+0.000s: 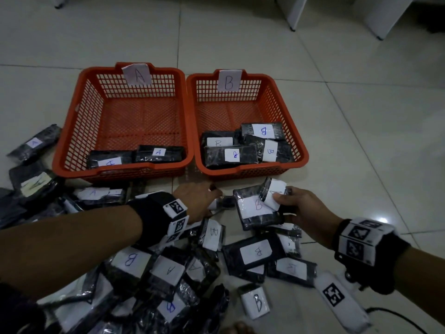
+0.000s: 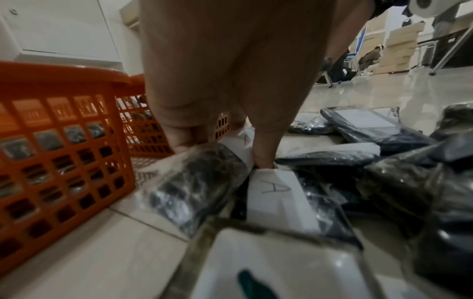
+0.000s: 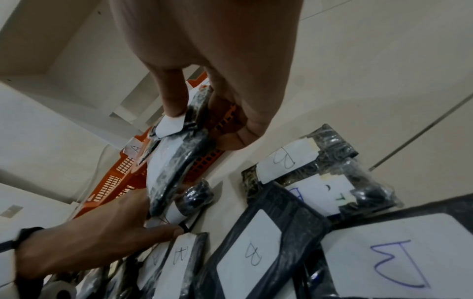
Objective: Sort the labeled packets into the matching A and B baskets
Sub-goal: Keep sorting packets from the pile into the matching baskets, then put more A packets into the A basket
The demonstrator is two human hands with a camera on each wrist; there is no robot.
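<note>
Many loose packets: scattered on floor, nearest
Right hand: pinches two packets, lifted before B basket
Left hand: fingers curled round small packet on floor
A basket: beside B, farthest

Floor: glossy pale square-tiled floor, thin dark grout lines, lamp glare near the right edge.
Furniture: white panel furniture on short dark feet, far end of floor, top right.
Cable: thin black cable lying on the tiles, bottom right.
Background, left wrist view: stack of tan cardboard boxes beside slanted grey metal legs; details blurred.
</note>
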